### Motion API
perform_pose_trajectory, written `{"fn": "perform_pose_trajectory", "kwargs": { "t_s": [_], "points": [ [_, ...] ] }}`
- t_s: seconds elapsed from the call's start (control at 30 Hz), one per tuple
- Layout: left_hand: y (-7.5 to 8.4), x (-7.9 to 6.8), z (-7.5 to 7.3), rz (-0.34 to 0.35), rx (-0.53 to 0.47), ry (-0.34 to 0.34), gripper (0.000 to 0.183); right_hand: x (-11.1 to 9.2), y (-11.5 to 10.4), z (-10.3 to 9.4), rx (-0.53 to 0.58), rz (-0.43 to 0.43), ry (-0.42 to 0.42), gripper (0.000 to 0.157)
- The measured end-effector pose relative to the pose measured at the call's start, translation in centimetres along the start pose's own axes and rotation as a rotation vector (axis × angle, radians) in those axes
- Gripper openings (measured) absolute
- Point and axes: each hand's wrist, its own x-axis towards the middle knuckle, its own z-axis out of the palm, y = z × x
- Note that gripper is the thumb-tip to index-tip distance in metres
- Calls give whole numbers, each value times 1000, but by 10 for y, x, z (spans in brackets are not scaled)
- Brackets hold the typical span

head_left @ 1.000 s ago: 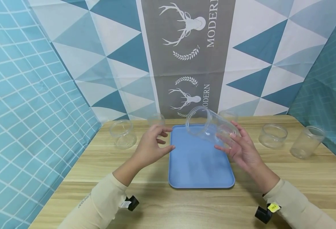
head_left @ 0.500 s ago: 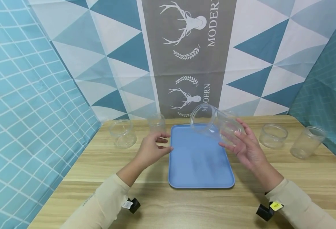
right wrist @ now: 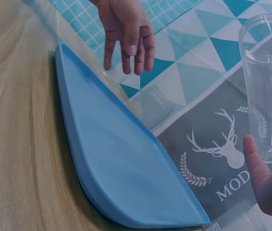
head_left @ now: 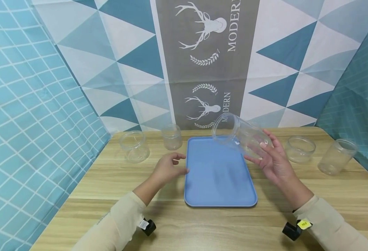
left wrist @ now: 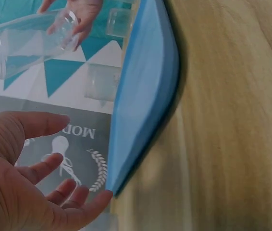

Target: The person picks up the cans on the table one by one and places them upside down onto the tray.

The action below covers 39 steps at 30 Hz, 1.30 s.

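A tall clear plastic jar (head_left: 245,136) hangs tilted above the back right of the blue tray (head_left: 219,181), its wide mouth facing left. My right hand (head_left: 279,165) grips it round its base end, thumb on the near side. In the left wrist view, the jar (left wrist: 30,43) looks see-through, with no contents visible. My left hand (head_left: 168,169) hovers beside the tray's left edge with fingers loosely bent and nothing in them. The left wrist view shows its thumb and fingers spread apart. The right wrist view catches only part of the right hand (right wrist: 270,185) against the jar.
On the wooden table (head_left: 202,226), a wide clear jar (head_left: 135,150) and a narrower one (head_left: 172,137) stand back left. A low wide jar (head_left: 300,150) and a taller jar (head_left: 336,158) stand right. Another lies partly hidden behind the held jar. Patterned cloth hangs behind.
My right hand has carried the jar slightly to the right, still tilted. My left hand has come lower and nearer to me, baring the narrow jar behind it.
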Motion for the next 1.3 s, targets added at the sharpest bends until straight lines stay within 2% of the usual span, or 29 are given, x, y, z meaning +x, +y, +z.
{"fn": "perform_pose_trajectory", "kwargs": {
  "t_s": [0.23,0.43,0.53,0.73,1.1,1.3],
  "points": [
    [-9,4,6,-77,-75,-59,52,1,0,-6,12,-17,-8,53],
    [-12,8,11,-209,-177,-138,70,1,1,-8,0,-21,-2,54],
    [-14,10,12,-251,-198,-166,76,2,-1,-9,-18,-14,16,54],
    [-17,14,14,-323,-222,-217,77,2,-4,-8,-64,39,82,52],
    [-23,19,17,-317,-337,-268,76,3,-14,-4,-143,29,118,51],
    [-25,22,22,-302,-355,-289,74,2,-17,-3,-158,32,116,50]
  ]
}}
